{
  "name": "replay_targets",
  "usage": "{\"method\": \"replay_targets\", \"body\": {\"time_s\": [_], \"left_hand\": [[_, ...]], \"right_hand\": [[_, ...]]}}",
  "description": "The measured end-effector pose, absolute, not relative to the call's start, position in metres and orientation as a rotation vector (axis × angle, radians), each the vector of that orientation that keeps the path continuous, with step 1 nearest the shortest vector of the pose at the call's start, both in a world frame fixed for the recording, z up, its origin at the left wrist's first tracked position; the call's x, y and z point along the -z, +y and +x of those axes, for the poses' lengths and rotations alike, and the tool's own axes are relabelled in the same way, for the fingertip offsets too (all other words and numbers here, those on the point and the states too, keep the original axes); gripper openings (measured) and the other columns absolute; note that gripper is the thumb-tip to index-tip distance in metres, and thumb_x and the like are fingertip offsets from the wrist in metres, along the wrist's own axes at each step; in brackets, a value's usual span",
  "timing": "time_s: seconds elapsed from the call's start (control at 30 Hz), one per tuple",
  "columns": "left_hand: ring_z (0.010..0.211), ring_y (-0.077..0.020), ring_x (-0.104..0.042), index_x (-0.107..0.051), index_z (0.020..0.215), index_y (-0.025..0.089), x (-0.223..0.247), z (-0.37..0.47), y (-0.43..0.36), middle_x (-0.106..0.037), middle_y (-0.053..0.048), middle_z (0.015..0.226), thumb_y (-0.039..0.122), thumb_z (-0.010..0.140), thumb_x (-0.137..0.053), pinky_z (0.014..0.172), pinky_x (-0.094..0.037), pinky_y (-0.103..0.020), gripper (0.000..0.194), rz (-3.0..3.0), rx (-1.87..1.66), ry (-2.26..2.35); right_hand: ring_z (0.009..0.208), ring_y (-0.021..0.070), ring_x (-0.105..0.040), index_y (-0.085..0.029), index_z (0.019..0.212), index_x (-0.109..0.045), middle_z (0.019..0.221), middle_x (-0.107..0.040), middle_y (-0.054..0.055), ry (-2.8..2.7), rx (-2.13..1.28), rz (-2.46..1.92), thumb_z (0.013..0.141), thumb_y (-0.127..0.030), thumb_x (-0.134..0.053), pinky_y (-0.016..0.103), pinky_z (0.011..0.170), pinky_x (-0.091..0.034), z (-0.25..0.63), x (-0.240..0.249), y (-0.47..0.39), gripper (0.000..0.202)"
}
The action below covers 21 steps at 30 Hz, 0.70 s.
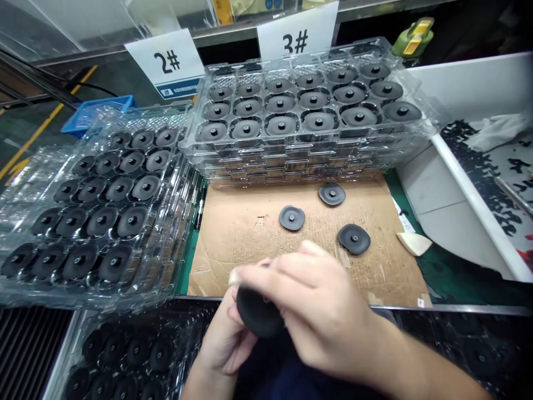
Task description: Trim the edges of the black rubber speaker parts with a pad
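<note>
Close to my body, a black rounded disc point(256, 316) is held between both hands, tilted so that its broad dark face shows. My left hand point(227, 339) grips it from the left and underneath, fingers closed. Over its upper and right side bends my right hand point(320, 311), closed on it and slightly blurred; the fingertips are partly hidden. Beyond the hands, three similar discs with small central studs lie apart on a cardboard sheet point(233, 222): a left disc point(292, 218), a back disc point(332, 194) and a right disc point(354, 239).
Clear plastic trays of discs stand stacked at the back point(291, 161) and left point(158, 244). Another disc tray point(125, 361) sits low at front left. On the right are a white bin point(470, 200) with small black pieces and a cream wedge point(414, 243). Behind stand "2#" point(166, 64) and "3#" point(297, 33) signs.
</note>
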<state>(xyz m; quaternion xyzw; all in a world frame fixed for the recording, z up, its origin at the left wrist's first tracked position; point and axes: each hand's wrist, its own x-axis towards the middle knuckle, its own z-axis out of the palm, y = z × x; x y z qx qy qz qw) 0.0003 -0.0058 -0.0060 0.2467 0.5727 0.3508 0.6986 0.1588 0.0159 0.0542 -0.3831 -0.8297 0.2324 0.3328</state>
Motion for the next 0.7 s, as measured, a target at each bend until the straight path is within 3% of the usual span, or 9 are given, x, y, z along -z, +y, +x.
{"method": "replay_targets", "body": {"time_s": [0.07, 0.17, 0.3, 0.4, 0.47, 0.6, 0.7], "left_hand": [[0.097, -0.0226, -0.060, -0.063, 0.105, 0.022, 0.000, 0.002, -0.004, -0.067, -0.005, 0.102, 0.048, 0.053, -0.076, 0.083, -0.049, -0.028, 0.060, 0.420, -0.925, 1.107], [0.093, -0.0224, -0.063, -0.064, 0.103, 0.027, -0.008, 0.003, -0.002, -0.066, -0.003, 0.107, 0.031, 0.057, -0.079, 0.088, -0.047, -0.033, 0.048, 0.260, -1.033, 0.922], [0.105, -0.0228, -0.058, -0.064, 0.102, 0.028, -0.010, 0.004, -0.002, -0.065, -0.001, 0.110, 0.031, 0.060, -0.078, 0.095, -0.042, -0.034, 0.045, 0.242, -1.069, 0.875], [0.110, -0.0262, -0.054, -0.062, 0.107, 0.029, -0.010, 0.006, -0.002, -0.063, -0.002, 0.114, 0.030, 0.062, -0.076, 0.102, -0.034, -0.040, 0.047, 0.256, -1.046, 0.819], [0.108, -0.0280, -0.056, -0.062, 0.107, 0.030, -0.011, 0.008, -0.003, -0.062, -0.002, 0.116, 0.030, 0.062, -0.076, 0.102, -0.034, -0.043, 0.048, 0.247, -1.032, 0.807], [0.110, -0.0243, -0.055, -0.062, 0.107, 0.030, -0.015, 0.012, -0.004, -0.063, -0.001, 0.114, 0.030, 0.066, -0.073, 0.100, -0.038, -0.035, 0.043, 0.251, -1.028, 0.816], [0.104, -0.0220, -0.059, -0.062, 0.107, 0.032, -0.013, 0.008, -0.004, -0.065, 0.002, 0.110, 0.023, 0.071, -0.070, 0.096, -0.043, -0.031, 0.038, 0.267, -1.083, 0.833]], "right_hand": [[0.065, 0.0157, -0.053, -0.009, 0.116, -0.054, 0.078, -0.062, 0.006, -2.114, -0.560, -1.180, 0.084, -0.009, -0.039, 0.033, 0.064, -0.037, 0.160, -0.052, 0.006, 0.035], [0.065, 0.0151, -0.057, -0.010, 0.113, -0.057, 0.076, -0.065, 0.005, -2.022, -0.645, -1.223, 0.082, -0.007, -0.044, 0.032, 0.069, -0.044, 0.168, -0.047, -0.004, 0.034], [0.081, 0.0137, -0.063, -0.024, 0.108, -0.059, 0.095, -0.067, 0.000, -1.740, -1.080, -1.248, 0.085, -0.018, -0.050, 0.023, 0.071, -0.050, 0.186, -0.033, 0.001, 0.026], [0.098, 0.0164, -0.060, -0.028, 0.111, -0.058, 0.110, -0.063, -0.001, -1.570, -0.943, -1.433, 0.086, -0.021, -0.051, 0.023, 0.077, -0.050, 0.193, -0.032, 0.007, 0.027], [0.097, 0.0167, -0.059, -0.027, 0.115, -0.055, 0.113, -0.062, 0.000, -1.545, -0.746, -1.472, 0.085, -0.020, -0.051, 0.023, 0.075, -0.050, 0.189, -0.039, 0.006, 0.031], [0.077, 0.0155, -0.060, -0.015, 0.115, -0.055, 0.094, -0.067, 0.006, -1.770, -0.586, -1.094, 0.085, -0.014, -0.047, 0.028, 0.070, -0.048, 0.163, -0.051, 0.001, 0.031], [0.064, 0.0126, -0.057, -0.012, 0.107, -0.057, 0.074, -0.066, 0.003, -1.906, -0.666, -0.940, 0.085, -0.011, -0.045, 0.029, 0.065, -0.045, 0.145, -0.050, 0.002, 0.025]]}}
